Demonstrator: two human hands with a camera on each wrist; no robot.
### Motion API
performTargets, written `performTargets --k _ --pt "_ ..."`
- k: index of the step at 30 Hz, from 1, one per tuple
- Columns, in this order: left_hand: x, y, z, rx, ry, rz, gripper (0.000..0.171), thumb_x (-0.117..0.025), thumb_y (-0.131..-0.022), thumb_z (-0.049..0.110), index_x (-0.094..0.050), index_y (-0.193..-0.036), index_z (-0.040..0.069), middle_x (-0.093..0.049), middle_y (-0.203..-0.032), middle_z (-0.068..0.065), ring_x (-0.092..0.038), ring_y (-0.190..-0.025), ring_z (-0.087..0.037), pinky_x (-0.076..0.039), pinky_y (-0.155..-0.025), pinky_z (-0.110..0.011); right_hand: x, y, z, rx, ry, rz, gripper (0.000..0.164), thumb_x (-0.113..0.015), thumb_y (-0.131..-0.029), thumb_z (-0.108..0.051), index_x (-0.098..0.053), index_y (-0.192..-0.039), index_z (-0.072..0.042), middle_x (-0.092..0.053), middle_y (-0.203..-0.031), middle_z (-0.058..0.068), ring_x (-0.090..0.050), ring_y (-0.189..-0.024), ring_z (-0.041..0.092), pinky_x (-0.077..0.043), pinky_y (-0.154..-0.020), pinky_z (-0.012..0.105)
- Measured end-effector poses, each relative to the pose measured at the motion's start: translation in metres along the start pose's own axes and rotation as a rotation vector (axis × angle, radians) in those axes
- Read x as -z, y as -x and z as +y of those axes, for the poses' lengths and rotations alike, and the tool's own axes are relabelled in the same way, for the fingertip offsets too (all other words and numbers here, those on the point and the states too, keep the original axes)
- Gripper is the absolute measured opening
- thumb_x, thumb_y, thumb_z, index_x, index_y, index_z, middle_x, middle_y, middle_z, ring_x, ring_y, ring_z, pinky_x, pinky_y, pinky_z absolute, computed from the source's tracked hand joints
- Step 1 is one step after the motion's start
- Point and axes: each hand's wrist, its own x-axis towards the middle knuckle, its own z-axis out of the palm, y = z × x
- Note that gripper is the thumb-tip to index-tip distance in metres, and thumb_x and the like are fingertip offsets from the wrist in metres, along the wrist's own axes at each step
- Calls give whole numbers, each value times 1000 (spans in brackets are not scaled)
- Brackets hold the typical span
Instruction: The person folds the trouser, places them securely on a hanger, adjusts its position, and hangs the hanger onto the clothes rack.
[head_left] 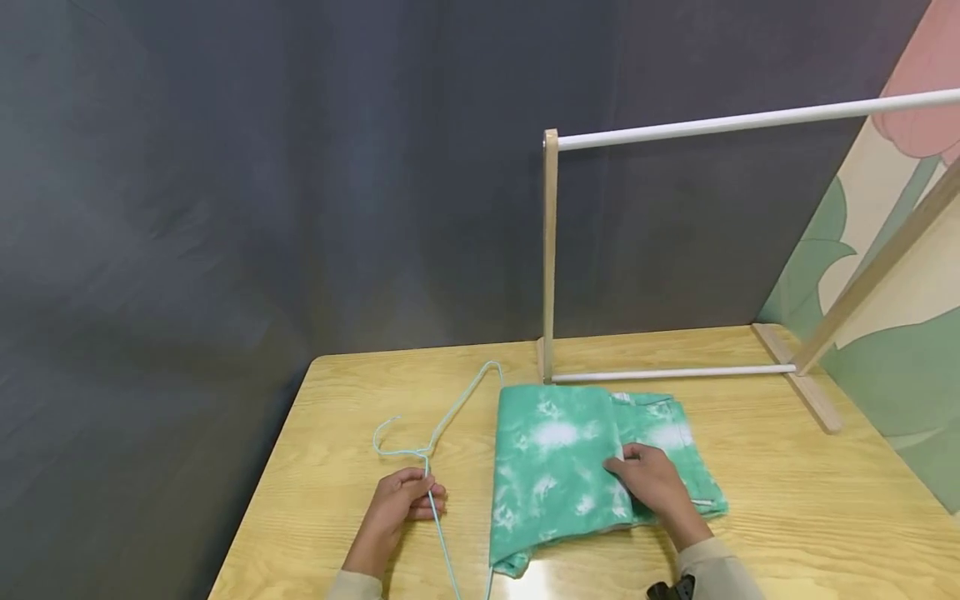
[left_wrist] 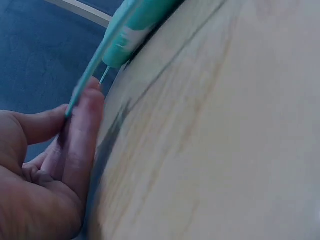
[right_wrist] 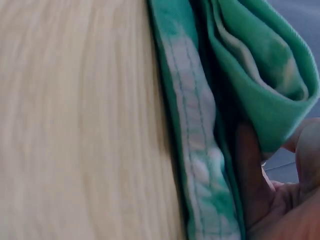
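Observation:
A thin light-teal clothes hanger [head_left: 453, 408] is tilted up over the table, its hook pointing left. My left hand [head_left: 405, 505] pinches its near side between thumb and fingers; the left wrist view shows the hanger wire [left_wrist: 90, 70] at the thumb tip. A green and white tie-dyed garment [head_left: 555, 458] lies folded over the hanger's far side, covering part of the wire. My right hand [head_left: 651, 479] pinches the edge of the upper fold, with the thumb on top. In the right wrist view, a finger sits under the rolled fold [right_wrist: 275, 120], beside a stitched band [right_wrist: 192, 110] of the cloth.
Behind the garment stands a rack with wooden posts [head_left: 551, 250] and a white top rail [head_left: 750, 122]. Its lower white bar [head_left: 675, 373] runs just past the cloth. The wooden table [head_left: 315, 467] meets a dark curtain [head_left: 420, 167] at the back and a painted wall [head_left: 900, 367] at right.

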Motion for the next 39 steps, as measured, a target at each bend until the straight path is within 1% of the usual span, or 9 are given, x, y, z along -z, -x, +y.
performTargets --k 8,12,17,20,23,26,29,34,39 --pt "-3 14 53 -152 -44 -21 23 -65 -95 11 -60 -108 -8 -76 -81 2 -74 -72 -13 -62 -70 -28 -4 -2 1 -10 37 52 26 -63 -94 -30 -61 -90 -4 -54 -75 5 -47 -69 19 -39 -61 33" --pt "-8 26 82 -211 -69 -15 17 -67 -95 10 -62 -103 -4 -76 -79 3 -75 -70 -14 -62 -68 -29 -7 -2 -1 -10 9 55 36 -62 -95 -31 -64 -108 3 -65 -105 23 -59 -91 35 -50 -77 43" --pt "-7 46 101 -250 -88 21 17 -67 -95 11 -62 -102 -4 -76 -79 4 -74 -69 -15 -62 -68 -30 -16 2 -6 -12 -62 38 55 -61 -95 -33 -56 -130 9 -51 -139 32 -50 -127 46 -45 -101 57" --pt "-3 56 106 -296 -99 27 16 -66 -95 11 -62 -101 -3 -77 -80 4 -74 -68 -14 -62 -68 -31 -25 6 -9 -15 -83 37 51 -63 -95 -33 -59 -127 6 -56 -135 29 -54 -119 40 -48 -96 53" --pt "5 60 108 -330 -110 37 17 -65 -97 11 -62 -101 -5 -77 -82 3 -73 -68 -14 -62 -69 -33 -34 10 -14 -13 -104 48 41 -64 -94 -31 -62 -116 3 -65 -109 20 -58 -96 29 -50 -82 40" --pt "15 53 97 -288 -108 68 18 -64 -97 12 -62 -103 -4 -77 -83 2 -73 -69 -13 -62 -69 -32 -44 12 -19 -20 -130 55 30 -65 -93 -29 -62 -104 -1 -60 -76 5 -53 -72 20 -44 -67 32" --pt "25 40 71 -165 -95 84 22 -64 -97 14 -61 -108 -6 -77 -87 1 -74 -71 -13 -62 -69 -28 -48 13 -21 -11 -119 47 28 -65 -93 -30 -62 -100 -4 -58 -64 -5 -50 -62 16 -40 -61 30" --pt "35 20 16 18 -53 52 32 -60 -100 13 -55 -118 -12 -76 -91 -3 -75 -74 -14 -62 -71 -29 -50 13 -21 29 -63 38 28 -64 -94 -31 -63 -101 -4 -67 -68 -3 -52 -61 15 -40 -59 30" --pt "30 11 -9 69 2 22 30 -62 -98 12 -57 -116 -12 -74 -90 -4 -75 -73 -15 -62 -72 -31 -51 12 -19 50 -46 44 29 -64 -94 -31 -64 -100 -3 -70 -71 -3 -54 -62 15 -41 -59 30"
